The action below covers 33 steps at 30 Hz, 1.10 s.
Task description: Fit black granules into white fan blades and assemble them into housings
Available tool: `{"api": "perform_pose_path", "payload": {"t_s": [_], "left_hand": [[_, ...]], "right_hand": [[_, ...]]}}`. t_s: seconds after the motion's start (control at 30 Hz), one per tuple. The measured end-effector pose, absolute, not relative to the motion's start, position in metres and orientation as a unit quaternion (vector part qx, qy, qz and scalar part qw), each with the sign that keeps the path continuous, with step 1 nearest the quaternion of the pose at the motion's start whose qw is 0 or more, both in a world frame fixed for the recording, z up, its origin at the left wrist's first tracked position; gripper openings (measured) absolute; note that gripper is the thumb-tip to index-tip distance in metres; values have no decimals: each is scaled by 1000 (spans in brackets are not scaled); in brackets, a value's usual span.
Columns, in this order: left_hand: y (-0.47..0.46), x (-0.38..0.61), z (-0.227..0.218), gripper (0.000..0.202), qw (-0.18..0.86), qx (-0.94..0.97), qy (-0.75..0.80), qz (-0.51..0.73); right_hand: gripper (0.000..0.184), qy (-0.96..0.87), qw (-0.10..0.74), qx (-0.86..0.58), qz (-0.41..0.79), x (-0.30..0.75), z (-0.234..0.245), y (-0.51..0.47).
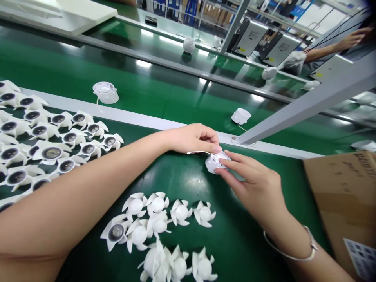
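A small round white fan housing (pixel 216 160) lies on the green table (pixel 188 184) between my hands. My right hand (pixel 249 182) holds it from the right, thumb and forefinger pinched on its sides. My left hand (pixel 195 138) reaches over it from the left, fingers curled, pinching a thin white wire (pixel 197 152) at the housing's top. Just below my arms lie several loose white fan impellers (pixel 160 225), domes up.
Rows of upturned impellers (pixel 44 137) with dark hubs fill the left. Two more white housings (pixel 105 92) (pixel 241 116) ride the conveyor beyond a grey rail. A cardboard box (pixel 346 199) stands at right. Another person's arm (pixel 335 45) shows at the far right.
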<state>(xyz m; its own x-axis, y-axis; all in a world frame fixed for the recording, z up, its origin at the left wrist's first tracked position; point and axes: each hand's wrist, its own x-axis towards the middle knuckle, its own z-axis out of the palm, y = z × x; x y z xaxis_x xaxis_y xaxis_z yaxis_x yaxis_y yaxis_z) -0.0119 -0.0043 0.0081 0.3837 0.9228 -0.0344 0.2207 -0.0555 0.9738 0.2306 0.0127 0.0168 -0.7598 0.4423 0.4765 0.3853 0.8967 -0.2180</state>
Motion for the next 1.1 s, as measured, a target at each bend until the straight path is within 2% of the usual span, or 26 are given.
{"api": "perform_pose_path", "payload": {"t_s": [0.1,0.23,0.37,0.47,0.53,0.67,0.73,0.87,1.0,1.1], "left_hand": [[-7,-12,11,29,516,660,436,329],[-10,-8,13,57,444,725,441,287],[-9,-1,9,55,369,751,465,288],[-7,0,5,60,351,759,463,292],[-6,-1,2,68,348,759,463,296],[-3,-7,-1,97,374,742,454,321],[-3,-10,0,94,416,712,456,334],[-4,-13,6,71,471,671,471,325],[-1,-12,12,73,480,669,505,260],[1,-10,15,69,478,649,543,236]], "right_hand": [[14,-923,271,-258,90,228,15,15],[15,-868,298,-331,220,227,8,18],[17,-804,311,-366,352,224,3,22],[17,-784,314,-365,392,224,4,23],[15,-808,328,-347,345,226,7,22],[15,-897,333,-264,118,232,14,20],[17,-921,312,-226,65,233,15,19],[15,-940,275,-195,48,230,11,18],[16,-942,254,-217,44,224,8,19],[15,-934,268,-211,103,222,8,26]]}}
